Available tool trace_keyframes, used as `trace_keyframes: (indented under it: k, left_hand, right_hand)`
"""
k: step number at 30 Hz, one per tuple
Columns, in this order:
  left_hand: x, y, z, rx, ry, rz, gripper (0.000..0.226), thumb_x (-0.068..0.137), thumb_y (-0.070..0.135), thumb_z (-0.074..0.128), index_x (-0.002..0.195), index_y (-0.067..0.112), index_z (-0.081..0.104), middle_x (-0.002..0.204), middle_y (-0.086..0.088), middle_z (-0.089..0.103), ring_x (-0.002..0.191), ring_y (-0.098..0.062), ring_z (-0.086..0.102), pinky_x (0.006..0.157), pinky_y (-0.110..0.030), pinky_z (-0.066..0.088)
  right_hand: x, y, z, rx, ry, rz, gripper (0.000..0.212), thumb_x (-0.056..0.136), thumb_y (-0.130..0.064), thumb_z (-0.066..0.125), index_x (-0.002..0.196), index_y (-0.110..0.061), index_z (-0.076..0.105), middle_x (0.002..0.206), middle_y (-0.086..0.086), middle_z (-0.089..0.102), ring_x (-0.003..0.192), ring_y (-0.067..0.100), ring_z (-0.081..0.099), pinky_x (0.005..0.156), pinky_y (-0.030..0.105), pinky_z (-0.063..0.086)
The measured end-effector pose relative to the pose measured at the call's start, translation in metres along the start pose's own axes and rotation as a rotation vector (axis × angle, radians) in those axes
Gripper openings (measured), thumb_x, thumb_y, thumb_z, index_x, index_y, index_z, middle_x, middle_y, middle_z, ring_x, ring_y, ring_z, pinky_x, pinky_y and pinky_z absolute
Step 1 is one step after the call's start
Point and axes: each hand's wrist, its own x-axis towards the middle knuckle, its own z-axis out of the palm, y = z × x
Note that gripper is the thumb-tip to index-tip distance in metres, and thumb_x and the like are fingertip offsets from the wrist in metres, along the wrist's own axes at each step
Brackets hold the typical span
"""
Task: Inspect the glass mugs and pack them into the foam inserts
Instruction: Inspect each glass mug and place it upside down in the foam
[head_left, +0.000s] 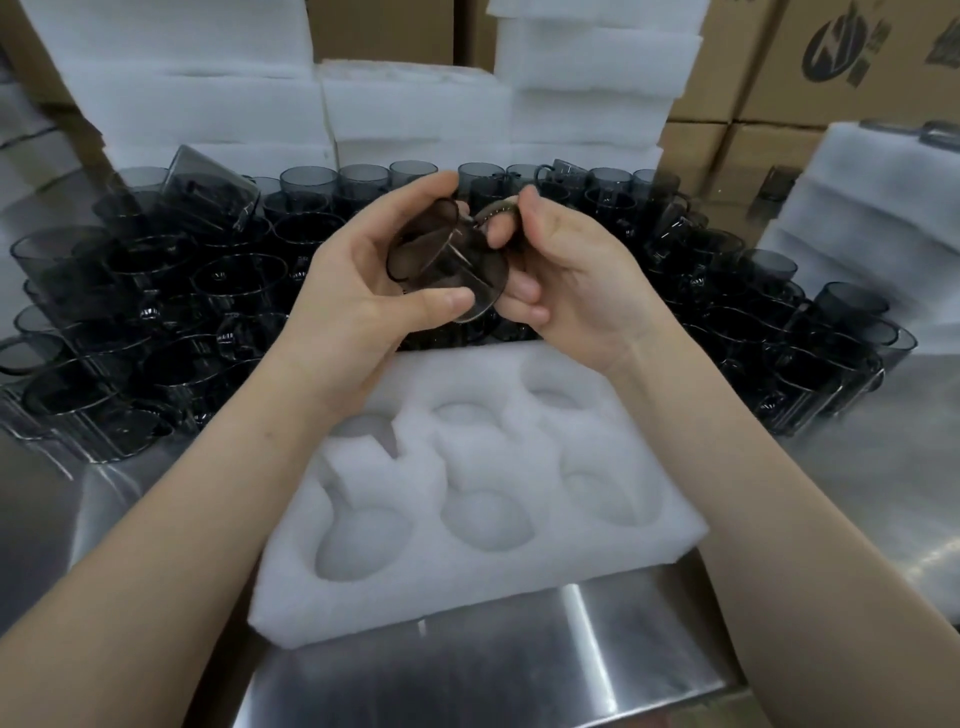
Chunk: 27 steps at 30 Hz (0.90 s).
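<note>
A smoky dark glass mug is held tilted in the air between both hands, above the far edge of the foam insert. My left hand grips its body, thumb on the lower rim and fingers curled over the top. My right hand pinches the mug's handle from the right. The white foam insert lies on the steel table in front of me, and its several round pockets hold nothing.
Many dark glass mugs crowd the table to the left, behind and right of the insert. White foam blocks are stacked behind them and at the right. Cardboard boxes stand at the back right. Bare steel table lies near me.
</note>
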Motion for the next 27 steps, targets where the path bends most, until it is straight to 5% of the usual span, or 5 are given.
trace_keyframes:
  k: [8,17,20,24,27]
  left_hand:
    - [-0.001,0.003,-0.004,-0.231,-0.002,-0.122,0.046,0.084,0.003,0.065,0.128,0.008,0.052,0.122,-0.011,0.06,0.112,-0.028,0.062,0.092,-0.048,0.054]
    - [0.0,0.005,0.001,-0.259,-0.012,-0.154,0.034,0.089,0.014,0.049,0.122,0.009,0.056,0.117,-0.009,0.064,0.106,-0.024,0.064,0.083,-0.041,0.057]
    - [0.0,0.003,0.003,-0.214,-0.029,-0.147,0.028,0.087,0.011,0.052,0.114,0.013,0.06,0.113,-0.009,0.064,0.099,-0.023,0.064,0.087,-0.041,0.056]
    - [-0.002,0.002,0.007,-0.083,0.037,-0.123,0.037,0.081,0.009,0.062,0.117,0.015,0.061,0.106,0.0,0.068,0.1,-0.019,0.065,0.08,-0.035,0.057]
    - [-0.002,0.002,0.01,0.048,0.159,-0.109,0.054,0.074,0.013,0.072,0.126,0.01,0.059,0.113,-0.002,0.068,0.097,-0.013,0.069,0.074,-0.028,0.057]
  right_hand:
    - [-0.001,0.006,-0.002,0.071,-0.058,-0.083,0.033,0.096,-0.005,0.042,0.097,-0.015,0.073,0.071,0.001,0.054,0.046,0.004,0.036,0.04,0.016,0.027]
    - [0.0,0.005,0.003,0.086,0.044,-0.084,0.02,0.08,-0.026,0.058,0.075,-0.02,0.076,0.059,0.002,0.042,0.036,0.004,0.032,0.036,0.014,0.021]
    - [0.002,0.003,0.003,0.112,0.092,-0.043,0.031,0.089,-0.037,0.055,0.069,-0.017,0.067,0.056,0.0,0.037,0.034,0.004,0.03,0.035,0.015,0.018]
    - [0.004,0.002,0.003,-0.162,0.287,-0.026,0.04,0.098,-0.04,0.049,0.066,-0.018,0.055,0.055,0.003,0.036,0.037,0.011,0.034,0.039,0.02,0.022]
    - [0.003,0.004,0.004,-0.508,0.4,-0.172,0.026,0.096,-0.027,0.06,0.072,-0.018,0.055,0.054,0.008,0.047,0.039,0.014,0.042,0.037,0.023,0.031]
